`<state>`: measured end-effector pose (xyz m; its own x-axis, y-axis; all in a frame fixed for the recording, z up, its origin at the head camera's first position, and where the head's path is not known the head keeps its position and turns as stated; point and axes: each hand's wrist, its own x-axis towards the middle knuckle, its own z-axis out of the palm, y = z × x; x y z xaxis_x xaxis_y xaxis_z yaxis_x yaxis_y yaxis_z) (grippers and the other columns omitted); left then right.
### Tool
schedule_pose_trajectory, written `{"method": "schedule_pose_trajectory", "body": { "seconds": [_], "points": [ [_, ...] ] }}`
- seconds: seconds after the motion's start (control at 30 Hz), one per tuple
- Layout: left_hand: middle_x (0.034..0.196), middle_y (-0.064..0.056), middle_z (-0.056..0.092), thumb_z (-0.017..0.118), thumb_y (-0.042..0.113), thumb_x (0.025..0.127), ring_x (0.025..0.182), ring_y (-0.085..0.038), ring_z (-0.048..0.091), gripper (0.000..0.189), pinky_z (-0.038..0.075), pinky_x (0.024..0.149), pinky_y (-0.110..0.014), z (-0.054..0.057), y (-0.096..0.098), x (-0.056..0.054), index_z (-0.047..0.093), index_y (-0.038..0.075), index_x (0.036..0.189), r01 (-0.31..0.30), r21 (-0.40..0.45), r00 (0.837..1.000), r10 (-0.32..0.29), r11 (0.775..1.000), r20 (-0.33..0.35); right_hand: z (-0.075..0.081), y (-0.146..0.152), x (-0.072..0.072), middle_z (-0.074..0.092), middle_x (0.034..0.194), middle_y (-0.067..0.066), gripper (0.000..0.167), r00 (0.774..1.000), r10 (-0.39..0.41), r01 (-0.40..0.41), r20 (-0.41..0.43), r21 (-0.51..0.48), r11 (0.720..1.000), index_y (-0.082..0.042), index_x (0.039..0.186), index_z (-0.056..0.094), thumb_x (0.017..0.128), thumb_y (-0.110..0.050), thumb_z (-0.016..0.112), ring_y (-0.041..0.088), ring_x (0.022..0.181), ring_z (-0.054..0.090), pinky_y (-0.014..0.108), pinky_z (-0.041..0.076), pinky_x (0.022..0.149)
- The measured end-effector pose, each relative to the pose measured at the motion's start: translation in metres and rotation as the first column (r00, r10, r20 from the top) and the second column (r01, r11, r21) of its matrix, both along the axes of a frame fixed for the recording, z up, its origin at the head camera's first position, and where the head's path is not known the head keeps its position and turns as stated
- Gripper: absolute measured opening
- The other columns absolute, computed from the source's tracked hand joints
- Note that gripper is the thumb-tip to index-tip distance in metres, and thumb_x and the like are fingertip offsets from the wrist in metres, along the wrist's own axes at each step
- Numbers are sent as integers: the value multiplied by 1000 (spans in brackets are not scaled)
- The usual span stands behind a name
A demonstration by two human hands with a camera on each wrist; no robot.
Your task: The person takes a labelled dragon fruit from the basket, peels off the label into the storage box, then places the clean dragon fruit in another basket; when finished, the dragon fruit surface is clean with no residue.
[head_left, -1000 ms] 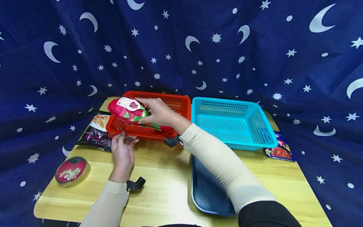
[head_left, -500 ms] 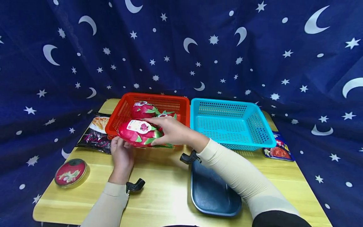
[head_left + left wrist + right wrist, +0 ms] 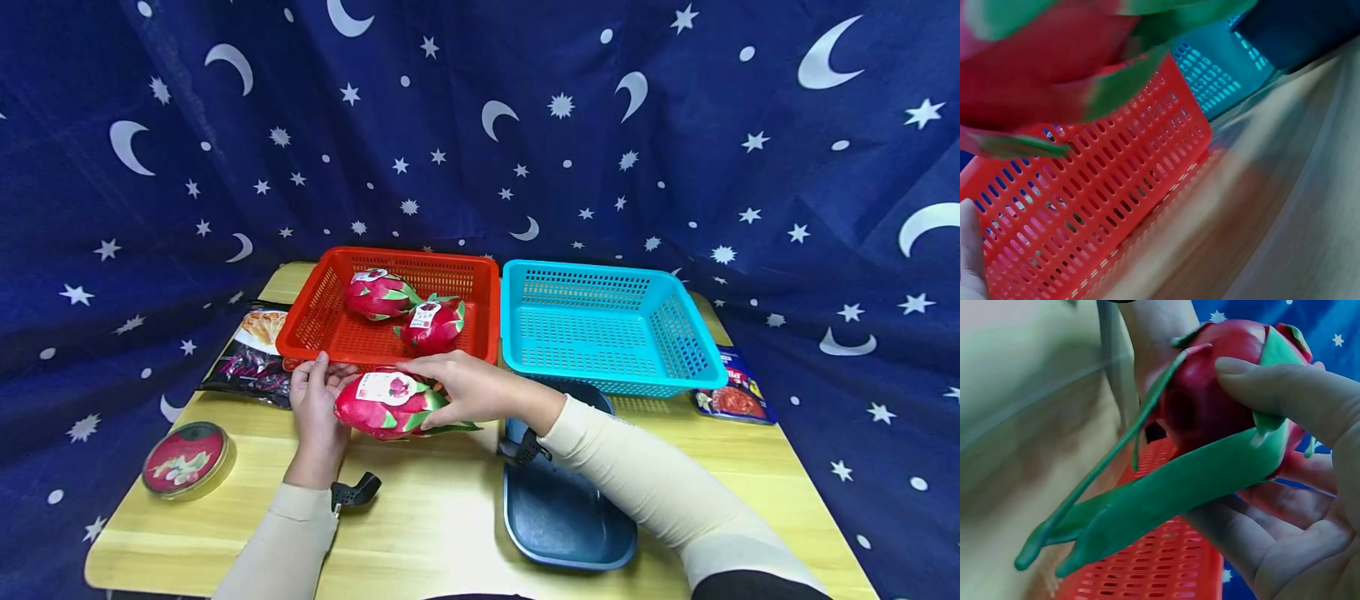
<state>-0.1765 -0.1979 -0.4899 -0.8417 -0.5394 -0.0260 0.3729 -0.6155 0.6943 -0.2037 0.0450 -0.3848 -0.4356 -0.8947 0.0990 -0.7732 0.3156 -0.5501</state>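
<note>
Dragon fruit [image 3: 386, 406] in grasp, sticker facing up, hangs over the table [image 3: 427, 525] just in front of a red basket [image 3: 330, 333]. The person's right hand [image 3: 468, 385] holds it by the leafy end, thumb on one side and fingers bent around the other, as the right wrist view shows up close. Long green leaves trail past the grip.

At the fruit's opposite end, the left hand [image 3: 321, 408] is raised at the basket's near edge, fingers loosely bent and partly hidden; whether they touch fruit or basket cannot be told. The left wrist view catches the fruit blurred, in front of the basket's slotted wall.

Inside the red basket lie two more dragon fruits, one at the back [image 3: 377, 296] and one nearer the front [image 3: 433, 327], both stickered. Just beside it stands a turquoise basket [image 3: 592, 342]. Nearer the person, a dark tray [image 3: 570, 525] lies partly behind the right forearm.

At far left, a dark bag [image 3: 251, 358] sits alongside the red basket, with a round tin [image 3: 187, 460] closer to the camera. A blue pouch [image 3: 735, 387] lies by the turquoise basket's right side. Moons and stars dot the navy curtain [image 3: 465, 100] behind.
</note>
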Motion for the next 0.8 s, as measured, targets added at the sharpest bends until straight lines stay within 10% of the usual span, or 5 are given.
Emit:
{"method": "schedule_pose_trajectory", "body": {
  "seconds": [0.37, 0.8],
  "points": [
    [84, -19, 64, 55, 8, 110, 71, -29, 69, 12, 63, 69, -36, -4, 0, -2, 45, 2, 106, 29, 57, 991, -21, 998, -135, -18, 1, -1, 56, 151, 8, 83, 1000, 15, -19, 26, 137, 990, -3, 156, 48, 87, -25, 90, 18, 135, 53, 27, 42, 110],
    [87, -18, 65, 56, 12, 111, 73, -29, 70, 14, 63, 69, -36, -8, -1, -3, 45, 4, 109, 45, 18, 991, -43, 999, -127, -31, 5, -6, 59, 148, 6, 82, 998, 31, -42, 52, 220, 975, -6, 155, 50, 86, -25, 91, 14, 133, 53, 27, 40, 111]
  ]
}}
